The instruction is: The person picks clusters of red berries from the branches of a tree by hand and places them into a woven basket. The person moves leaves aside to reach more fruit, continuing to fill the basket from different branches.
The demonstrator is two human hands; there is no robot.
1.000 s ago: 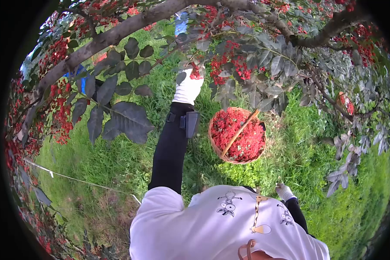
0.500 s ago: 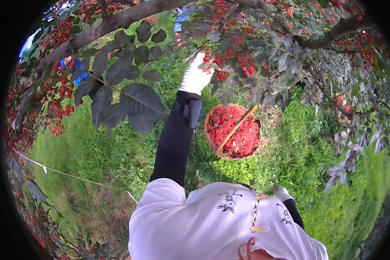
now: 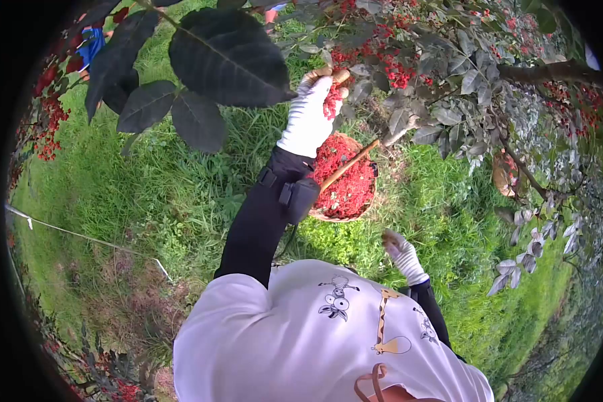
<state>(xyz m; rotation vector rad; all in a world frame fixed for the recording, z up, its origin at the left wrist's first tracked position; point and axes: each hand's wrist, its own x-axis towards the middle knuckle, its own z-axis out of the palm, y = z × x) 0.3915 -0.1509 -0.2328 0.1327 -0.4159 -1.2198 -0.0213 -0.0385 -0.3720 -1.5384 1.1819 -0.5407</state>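
Note:
My left hand (image 3: pixel 313 110), in a white glove with brownish fingertips, is raised beneath the branches with its fingers closed around a cluster of small red berries (image 3: pixel 331 100). More red berry clusters (image 3: pixel 396 72) hang among the leaves just to its right. Below that hand a wicker basket (image 3: pixel 342 218) stands on the grass, heaped with red berries (image 3: pixel 352 191) and crossed by a wooden handle (image 3: pixel 350 166). Lower right, my right hand (image 3: pixel 403 256), also gloved, is held over the grass apart from the basket. Its fingers look loosely stretched out, somewhat blurred, and I see nothing in them.
Large dark leaves (image 3: pixel 231 60) hang close to the camera at upper left. A thick branch (image 3: pixel 553 74) and grey-green foliage (image 3: pixel 472 80) fill the upper right. A pale cord (image 3: pixel 90 238) runs across the grass at left. Someone in blue clothing (image 3: pixel 92 47) is partly visible at far left.
My left hand has closed around a berry cluster and come slightly away from the hanging ones. My right hand has risen forward from beside my body. The view has shifted, bringing the leaves closer.

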